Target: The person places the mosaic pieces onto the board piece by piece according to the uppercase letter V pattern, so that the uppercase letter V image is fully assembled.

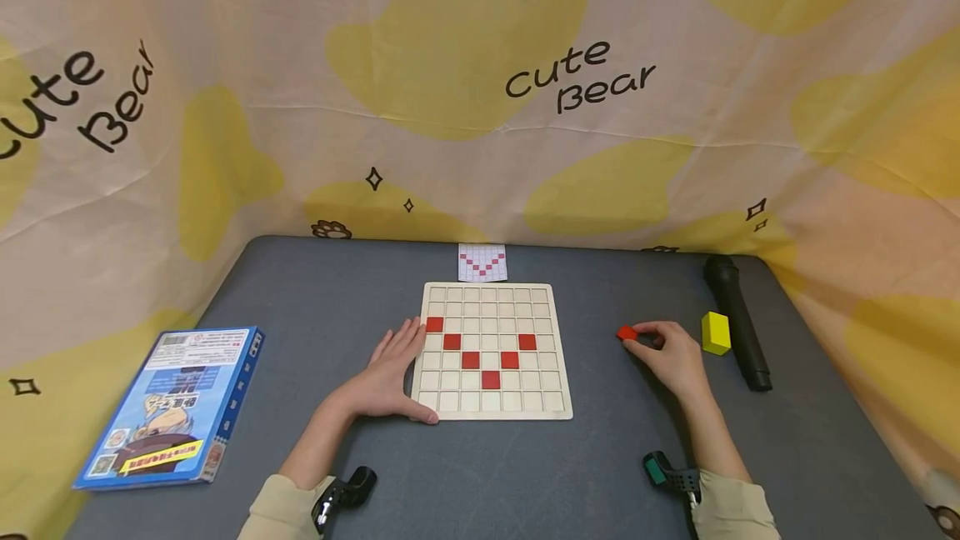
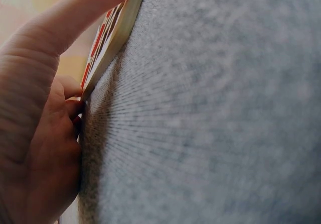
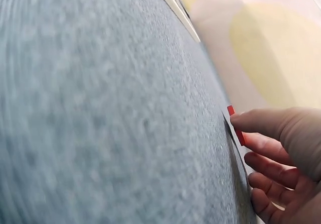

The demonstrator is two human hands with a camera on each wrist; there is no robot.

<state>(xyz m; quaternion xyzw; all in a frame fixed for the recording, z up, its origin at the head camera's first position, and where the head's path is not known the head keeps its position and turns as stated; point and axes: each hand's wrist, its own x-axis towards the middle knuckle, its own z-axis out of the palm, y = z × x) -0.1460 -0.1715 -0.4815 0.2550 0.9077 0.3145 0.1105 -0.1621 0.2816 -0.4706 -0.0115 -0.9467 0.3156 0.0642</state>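
Note:
A pale wooden grid board (image 1: 502, 416) lies on the table, with several red square tiles set in its cells in a slanting, V-like pattern. My left hand (image 1: 381, 382) rests along the board's left side, fingers extended and thumb across the near left corner. Off to the right of the board, my right hand (image 1: 671, 358) pinches a red tile (image 1: 626, 332) between thumb and index finger. The right wrist view shows that tile (image 3: 230, 110) held edge-on just above the tabletop, the other fingers loosely bent. Behind the board sits a small card (image 1: 482, 272) printed with a pink V on a grid.
On the left lies a blue box (image 1: 168, 407) with printed pictures. A yellow block (image 1: 716, 333) and a black microphone (image 1: 742, 332) are right of my right hand. Patterned cloth (image 1: 480, 107) hangs around the dark grey table (image 1: 510, 482).

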